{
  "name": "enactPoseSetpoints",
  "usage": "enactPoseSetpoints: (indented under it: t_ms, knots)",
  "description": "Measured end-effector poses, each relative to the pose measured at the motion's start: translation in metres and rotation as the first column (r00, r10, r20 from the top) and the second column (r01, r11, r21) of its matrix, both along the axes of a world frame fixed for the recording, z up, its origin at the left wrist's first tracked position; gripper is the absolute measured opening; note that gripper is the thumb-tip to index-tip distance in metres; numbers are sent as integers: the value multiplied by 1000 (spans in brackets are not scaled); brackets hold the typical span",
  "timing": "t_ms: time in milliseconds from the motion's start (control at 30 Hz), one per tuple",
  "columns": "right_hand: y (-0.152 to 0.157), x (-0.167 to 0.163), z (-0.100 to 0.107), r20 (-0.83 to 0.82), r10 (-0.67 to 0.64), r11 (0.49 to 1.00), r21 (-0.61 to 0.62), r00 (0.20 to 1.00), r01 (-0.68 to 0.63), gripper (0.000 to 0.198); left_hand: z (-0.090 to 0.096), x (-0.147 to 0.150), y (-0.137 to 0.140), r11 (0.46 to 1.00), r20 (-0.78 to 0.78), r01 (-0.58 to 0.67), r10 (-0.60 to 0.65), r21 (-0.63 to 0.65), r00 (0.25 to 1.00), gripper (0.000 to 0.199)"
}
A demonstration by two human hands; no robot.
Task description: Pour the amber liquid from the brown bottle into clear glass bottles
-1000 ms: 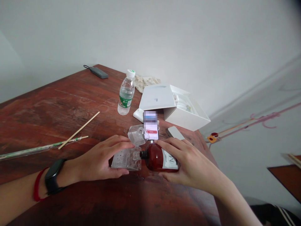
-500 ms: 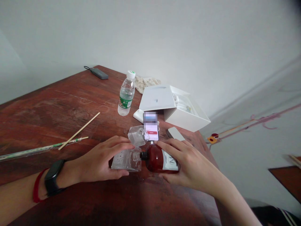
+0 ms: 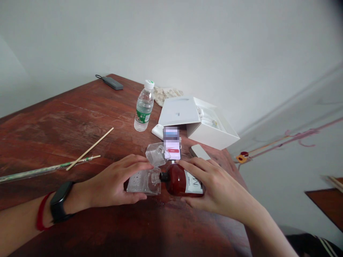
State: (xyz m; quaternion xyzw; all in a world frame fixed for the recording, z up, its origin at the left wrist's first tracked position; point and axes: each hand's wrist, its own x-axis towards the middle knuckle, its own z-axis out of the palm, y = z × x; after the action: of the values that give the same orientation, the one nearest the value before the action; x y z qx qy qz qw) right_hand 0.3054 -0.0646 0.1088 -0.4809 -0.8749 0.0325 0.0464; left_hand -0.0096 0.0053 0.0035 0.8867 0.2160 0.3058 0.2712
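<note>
On the reddish-brown tabletop (image 3: 107, 228), seen from the head camera, a dark red-brown bottle (image 3: 177, 180) lies on its side, glossy, with a black neck pointing left and a pale label bearing a circled M. Its neck meets or nearly meets that of a clear plastic bottle (image 3: 142, 181), also lying down, square-sided and speckled with droplets; contact is hard to judge. The right hand (image 3: 214, 182) is curved around the red-brown bottle's base end; the left hand (image 3: 118, 180) grips the clear one, thumb on the near side. Just behind, a second clear piece (image 3: 154, 155) overlaps a phone (image 3: 172, 144). The tabletop's right edge passes under the right forearm, near that hand. Behind stands a white box (image 3: 211, 134); chopsticks (image 3: 91, 147) lie to the left. Toward the viewer stretches a broad band of wood.
</note>
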Motion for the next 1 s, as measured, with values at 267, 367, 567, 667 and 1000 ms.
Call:
enactPoseSetpoints:
  t_ms: [267, 367, 567, 667, 1000]
  knots:
    - [0, -1, 0, 2, -2, 1000, -5, 1000, 2, 69, -1, -1, 0, 1000, 3, -4, 4, 1, 1000, 64]
    - [0, 0, 1, 3, -6, 1000, -11, 1000, 6, 67, -1, -1, 0, 1000, 1, 3, -3, -2, 1000, 63]
    - [0, 0, 1, -1, -9, 1000, 1, 1000, 9, 68, 0, -1, -1, 1000, -12, -9, 8, -28, 1000, 61]
    - [0, -1, 0, -11, -10, 1000, 7, 1000, 10, 67, 0, 0, -1, 999, -15, -6, 6, -36, 1000, 62]
    - [-1, 0, -1, 2, -9, 1000, 13, 1000, 9, 70, -1, 0, 0, 1000, -6, -5, 5, -9, 1000, 64]
